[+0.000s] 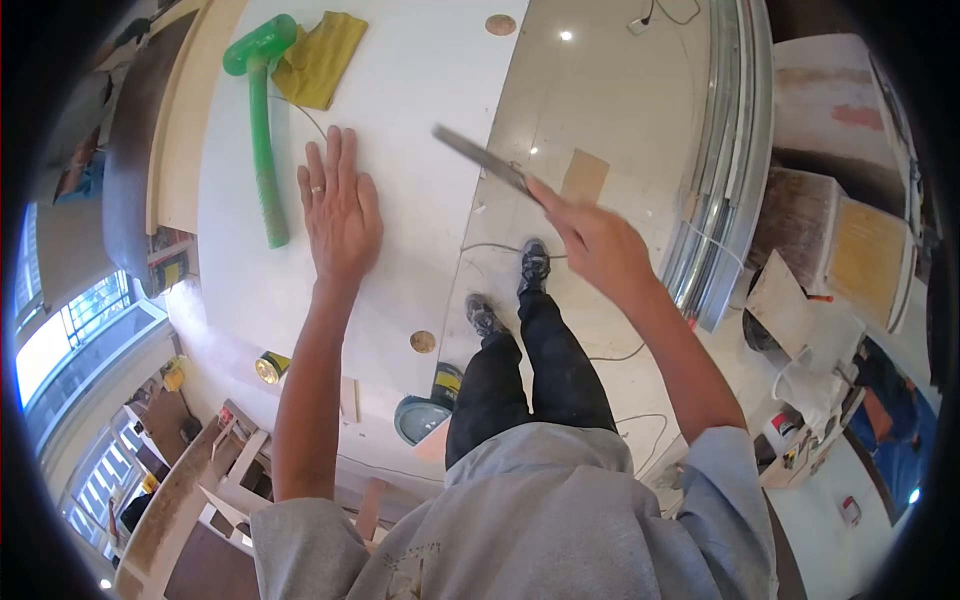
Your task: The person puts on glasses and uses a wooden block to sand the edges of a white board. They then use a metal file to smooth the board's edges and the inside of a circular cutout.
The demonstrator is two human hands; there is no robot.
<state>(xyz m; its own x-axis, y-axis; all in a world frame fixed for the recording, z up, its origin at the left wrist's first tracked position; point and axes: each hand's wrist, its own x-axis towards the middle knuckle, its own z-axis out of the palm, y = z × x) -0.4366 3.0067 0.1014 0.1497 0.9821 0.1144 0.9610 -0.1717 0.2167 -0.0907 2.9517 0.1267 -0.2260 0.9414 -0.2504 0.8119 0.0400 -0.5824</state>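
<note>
My left hand [342, 215] lies flat on a white board [420, 60], fingers spread, with a ring on one finger. Just left of it a green mallet [262, 140] rests on the board, its head toward the far edge. Beside the mallet head is a folded yellow-green cloth [320, 58]. In my right hand [600, 245] is a long, flat, grey tool [485, 160], held by one end above the board's right edge. The tool points up and to the left, and its exact type is not clear.
Long metal profiles [722, 170] lie bundled at the right. A brown rectangular piece [585, 177] and cables are on the floor near my shoes. Round holes [423, 342] pierce the board. A yellow-black tape roll [271, 367] sits at lower left, near a teal container [420, 420].
</note>
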